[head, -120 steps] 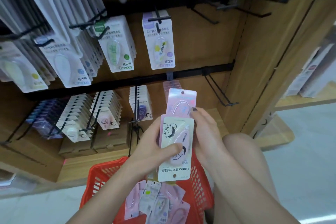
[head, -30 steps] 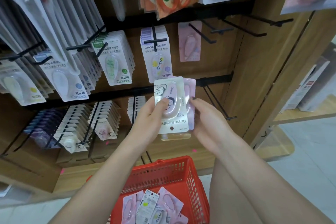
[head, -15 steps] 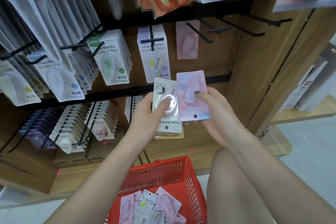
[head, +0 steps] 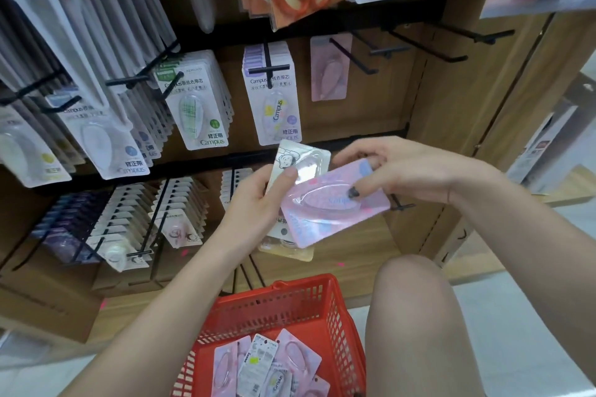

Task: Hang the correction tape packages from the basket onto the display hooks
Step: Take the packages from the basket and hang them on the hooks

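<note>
The left hand (head: 254, 206) grips a white package (head: 301, 161). At its 3 o'clock, the right hand (head: 406, 171) pinches a tilted pink package (head: 332, 213). The red basket (head: 309, 303) sits at 6 o'clock.

A tall display unit of light brown wooden board (head: 458, 100) fills the far side, crossed by black metal rails (head: 361, 22). To its right stands a second wooden shelf (head: 577, 184). A pale grey smooth floor (head: 516, 332) spreads near right, evenly and softly lit.
</note>
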{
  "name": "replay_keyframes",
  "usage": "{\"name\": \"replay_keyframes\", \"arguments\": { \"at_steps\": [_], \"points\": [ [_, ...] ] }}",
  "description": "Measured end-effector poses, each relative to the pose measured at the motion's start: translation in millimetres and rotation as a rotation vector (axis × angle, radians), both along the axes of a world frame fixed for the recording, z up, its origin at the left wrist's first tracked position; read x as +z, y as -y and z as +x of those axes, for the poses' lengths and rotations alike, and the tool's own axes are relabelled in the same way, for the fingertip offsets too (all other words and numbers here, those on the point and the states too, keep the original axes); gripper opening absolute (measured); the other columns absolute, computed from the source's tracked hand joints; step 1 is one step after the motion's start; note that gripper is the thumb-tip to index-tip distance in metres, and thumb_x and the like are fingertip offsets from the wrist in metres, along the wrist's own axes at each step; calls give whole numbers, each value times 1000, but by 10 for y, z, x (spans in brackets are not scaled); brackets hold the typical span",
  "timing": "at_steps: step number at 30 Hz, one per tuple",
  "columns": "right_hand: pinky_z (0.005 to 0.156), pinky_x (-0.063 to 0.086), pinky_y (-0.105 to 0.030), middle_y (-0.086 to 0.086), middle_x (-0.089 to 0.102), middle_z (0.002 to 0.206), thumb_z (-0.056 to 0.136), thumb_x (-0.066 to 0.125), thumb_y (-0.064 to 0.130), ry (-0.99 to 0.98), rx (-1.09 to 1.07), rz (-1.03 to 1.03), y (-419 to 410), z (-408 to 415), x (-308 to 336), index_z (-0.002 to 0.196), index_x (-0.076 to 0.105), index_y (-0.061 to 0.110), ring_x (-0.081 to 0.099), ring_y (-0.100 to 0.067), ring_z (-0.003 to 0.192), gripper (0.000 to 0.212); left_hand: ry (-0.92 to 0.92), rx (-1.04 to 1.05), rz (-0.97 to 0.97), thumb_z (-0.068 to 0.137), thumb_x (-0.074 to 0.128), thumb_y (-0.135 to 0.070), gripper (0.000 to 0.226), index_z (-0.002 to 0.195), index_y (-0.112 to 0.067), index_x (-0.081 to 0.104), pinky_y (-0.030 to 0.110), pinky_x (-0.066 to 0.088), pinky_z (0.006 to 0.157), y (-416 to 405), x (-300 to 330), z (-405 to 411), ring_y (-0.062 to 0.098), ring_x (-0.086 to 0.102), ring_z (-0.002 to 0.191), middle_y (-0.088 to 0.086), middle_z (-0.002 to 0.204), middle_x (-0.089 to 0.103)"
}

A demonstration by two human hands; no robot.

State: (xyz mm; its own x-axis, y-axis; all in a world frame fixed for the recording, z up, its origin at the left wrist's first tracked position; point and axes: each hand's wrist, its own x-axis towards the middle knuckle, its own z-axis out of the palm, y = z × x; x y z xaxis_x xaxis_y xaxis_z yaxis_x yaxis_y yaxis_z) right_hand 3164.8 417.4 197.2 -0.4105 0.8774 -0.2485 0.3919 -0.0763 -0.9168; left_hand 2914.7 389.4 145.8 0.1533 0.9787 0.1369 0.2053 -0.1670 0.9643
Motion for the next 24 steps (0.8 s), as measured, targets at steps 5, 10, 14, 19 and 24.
{"name": "replay_keyframes", "arguments": {
  "at_steps": [5, 10, 14, 19, 24],
  "points": [
    [75, 60, -30, -16, 76, 112, 82, 85, 5, -336, -393, -24, -29, -151, -188, 130, 59, 10, 77, -22, 92, 55, 77, -7, -89, 91, 76, -46, 12, 101, -40, 75, 24, 58, 59, 7, -47, -70, 19, 79, 80, -4, 97, 80],
    [75, 63, -33, -19, 77, 114, 96, 70, 7, -737, -562, -158, 173, -472, -492, 129, 63, -7, 78, -26, 95, 36, 91, 95, -52, 98, 72, -33, 10, 108, -31, 71, 19, 56, 61, 24, -85, 40, 10, 77, 82, -12, 94, 79],
    [99, 59, -50, -23, 73, 122, 94, 67, -2, -783, -533, -131, 310, -604, -558, 129, 61, -6, 74, -34, 110, 36, 77, 127, -7, 99, 70, -30, 11, 111, -30, 71, 20, 56, 64, 19, -83, 108, 7, 75, 84, -13, 96, 78],
    [97, 59, -49, -14, 74, 122, 93, 62, -7, -811, -572, 126, 243, -396, -348, 129, 60, 7, 73, -31, 113, 39, 100, 133, 12, 100, 68, -32, 8, 108, -32, 69, 16, 54, 57, 3, -39, 107, 4, 76, 83, -15, 95, 78],
    [92, 62, -44, -6, 76, 116, 93, 63, -8, -694, -505, 356, 193, -159, -278, 124, 61, 19, 72, -27, 113, 41, 104, 152, 1, 98, 71, -36, 16, 114, -31, 70, 19, 57, 59, -28, -20, 70, 6, 76, 89, -16, 101, 77]
  ]
}}
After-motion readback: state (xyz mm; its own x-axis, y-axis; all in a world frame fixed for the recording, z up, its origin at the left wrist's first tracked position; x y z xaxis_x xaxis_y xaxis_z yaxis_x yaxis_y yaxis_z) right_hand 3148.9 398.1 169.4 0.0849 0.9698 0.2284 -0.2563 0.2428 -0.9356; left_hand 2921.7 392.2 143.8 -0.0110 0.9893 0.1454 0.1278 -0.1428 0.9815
